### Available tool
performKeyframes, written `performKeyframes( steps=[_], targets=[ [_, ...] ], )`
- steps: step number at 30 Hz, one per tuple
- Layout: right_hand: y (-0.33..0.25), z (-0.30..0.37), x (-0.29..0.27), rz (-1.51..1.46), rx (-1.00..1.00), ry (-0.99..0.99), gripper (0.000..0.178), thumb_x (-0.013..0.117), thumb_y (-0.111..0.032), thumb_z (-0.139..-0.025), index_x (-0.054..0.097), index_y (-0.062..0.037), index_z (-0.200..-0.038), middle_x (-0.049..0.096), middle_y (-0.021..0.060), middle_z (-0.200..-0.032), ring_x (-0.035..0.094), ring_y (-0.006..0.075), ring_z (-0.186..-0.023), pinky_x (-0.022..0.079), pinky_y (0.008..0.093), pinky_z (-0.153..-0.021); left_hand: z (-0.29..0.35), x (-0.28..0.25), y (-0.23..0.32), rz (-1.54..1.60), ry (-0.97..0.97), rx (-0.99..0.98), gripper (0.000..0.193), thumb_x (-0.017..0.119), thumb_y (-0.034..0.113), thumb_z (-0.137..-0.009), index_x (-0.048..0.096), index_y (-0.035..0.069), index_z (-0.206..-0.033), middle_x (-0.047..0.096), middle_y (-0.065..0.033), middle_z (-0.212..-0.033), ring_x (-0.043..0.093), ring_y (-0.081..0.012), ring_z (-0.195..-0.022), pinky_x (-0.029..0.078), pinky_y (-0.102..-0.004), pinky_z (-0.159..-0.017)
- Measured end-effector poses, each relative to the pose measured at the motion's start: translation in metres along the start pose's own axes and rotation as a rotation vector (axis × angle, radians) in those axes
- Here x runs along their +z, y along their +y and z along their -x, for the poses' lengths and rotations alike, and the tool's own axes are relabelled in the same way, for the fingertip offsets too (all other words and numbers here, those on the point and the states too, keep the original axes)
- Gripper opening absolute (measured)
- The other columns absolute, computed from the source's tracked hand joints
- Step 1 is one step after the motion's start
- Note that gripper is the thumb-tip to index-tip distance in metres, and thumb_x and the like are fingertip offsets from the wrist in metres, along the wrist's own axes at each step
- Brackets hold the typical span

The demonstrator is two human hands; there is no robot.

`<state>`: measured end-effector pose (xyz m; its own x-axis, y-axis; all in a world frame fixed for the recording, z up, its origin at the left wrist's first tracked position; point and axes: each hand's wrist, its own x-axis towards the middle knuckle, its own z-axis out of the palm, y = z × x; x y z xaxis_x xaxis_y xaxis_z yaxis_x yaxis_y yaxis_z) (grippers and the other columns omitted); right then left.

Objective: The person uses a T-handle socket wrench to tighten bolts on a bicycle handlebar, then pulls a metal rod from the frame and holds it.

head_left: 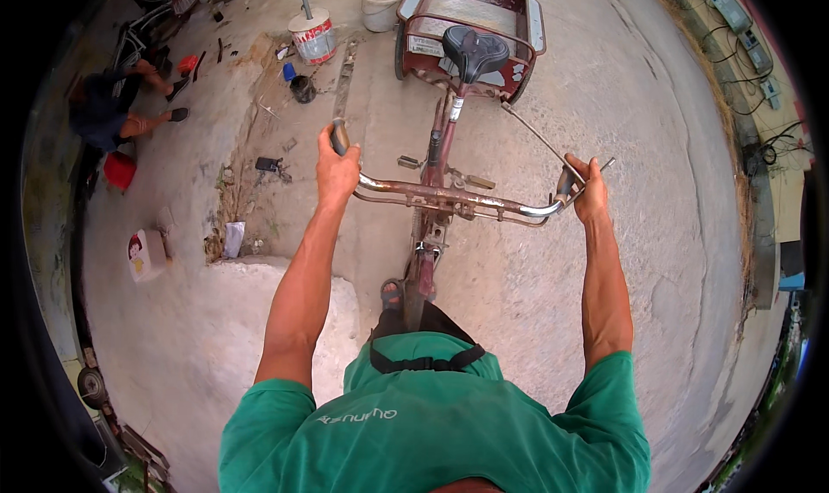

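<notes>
A cargo tricycle stands in front of me, its rusty curved handlebar (406, 188) crossing between my arms. My left hand (338, 173) is closed round the worn grip (339, 135) at the left end. At the other end, my right hand (591, 194) is closed beside the right grip (566, 182) and holds a long, thin metal rod (537, 135) with a crossbar, like a T-handle wrench. The rod slants up and left toward the cargo bed. Below the handlebar, the front wheel (414, 301) points at my legs. Beyond it are the red frame and black saddle (475, 54).
The red cargo bed (471, 14) is behind the saddle. A paint bucket with a pole (313, 37), a white bucket (381, 11) and a black cup (302, 88) stand at the far left. Another person (108, 113) sits there. A white stool (147, 255) lies nearer.
</notes>
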<state>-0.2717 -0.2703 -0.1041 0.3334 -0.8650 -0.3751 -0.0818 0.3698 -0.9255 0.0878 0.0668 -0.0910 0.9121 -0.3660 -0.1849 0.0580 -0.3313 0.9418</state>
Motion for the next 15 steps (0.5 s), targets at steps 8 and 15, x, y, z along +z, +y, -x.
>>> performKeyframes(
  steps=[8,15],
  targets=[
    [0.033,-0.003,0.016,0.18,-0.303,0.225,0.059,0.044,-0.04,-0.113,0.08,0.0041,-0.096,0.077,0.0165,-0.12,0.067,0.0266,-0.114,0.047,0.0388,-0.103,-0.014,0.003,-0.008,0.012,-0.012,0.023,0.066,0.065,0.013,-0.092,0.042,0.009,-0.154,0.067,-0.0116,-0.093,0.064,-0.0187,-0.067,0.053,-0.0371,-0.064],
    [0.032,0.018,0.024,0.287,-0.34,0.372,0.061,0.042,-0.042,-0.113,0.081,0.0031,-0.102,0.078,0.0142,-0.097,0.069,0.0241,-0.093,0.051,0.0371,-0.09,-0.026,0.007,-0.001,-0.024,-0.086,-0.003,0.066,0.066,0.014,-0.092,0.043,0.008,-0.154,0.068,-0.0136,-0.101,0.067,-0.0212,-0.075,0.054,-0.0379,-0.072]
  ],
)
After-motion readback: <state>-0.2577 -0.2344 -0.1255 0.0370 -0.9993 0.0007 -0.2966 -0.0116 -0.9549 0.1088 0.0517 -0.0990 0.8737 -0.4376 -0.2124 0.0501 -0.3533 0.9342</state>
